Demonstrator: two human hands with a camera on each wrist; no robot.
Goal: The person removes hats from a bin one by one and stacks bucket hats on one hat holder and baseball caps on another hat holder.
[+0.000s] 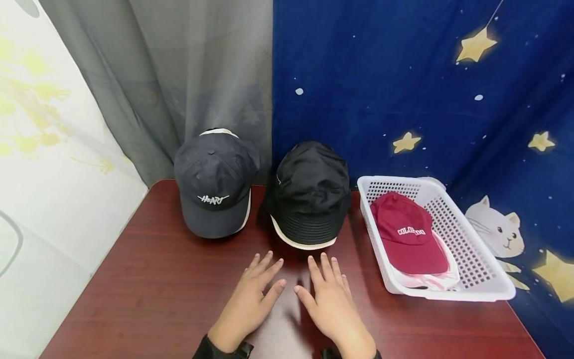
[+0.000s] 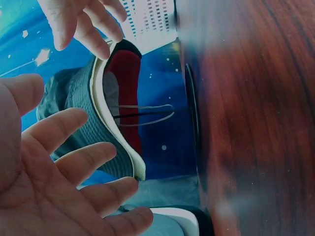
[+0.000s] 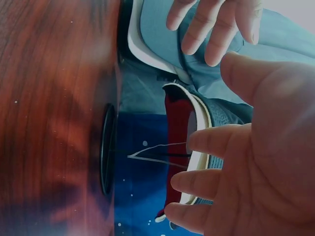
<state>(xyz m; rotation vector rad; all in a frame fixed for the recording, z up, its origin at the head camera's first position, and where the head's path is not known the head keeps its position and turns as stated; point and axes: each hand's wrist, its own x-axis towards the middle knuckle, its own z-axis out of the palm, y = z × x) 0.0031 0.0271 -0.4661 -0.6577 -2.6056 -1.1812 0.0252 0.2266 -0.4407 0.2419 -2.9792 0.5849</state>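
Both hands hover over the table in the head view, fingers spread and holding nothing. My left hand (image 1: 248,301) is just in front of a black hat (image 1: 309,194) with a stitched brim, left of its middle. Right of it, my right hand (image 1: 332,304) reaches toward the same brim with fingertips close by. Seen from below in the left wrist view, the hat has a cream hat edge (image 2: 101,93) and a red lining (image 2: 129,73) beneath it. A thin wire stand (image 2: 152,118) with a round black base (image 2: 193,108) stands under the stack.
Left of the black hat sits a dark navy cap (image 1: 215,174) with white lettering, stacked over a cream-edged one. On the right, a white plastic basket (image 1: 475,295) holds a red cap (image 1: 401,214) on a pink-and-white hat (image 1: 432,282). Curtains (image 1: 358,75) hang behind the table (image 1: 161,289).
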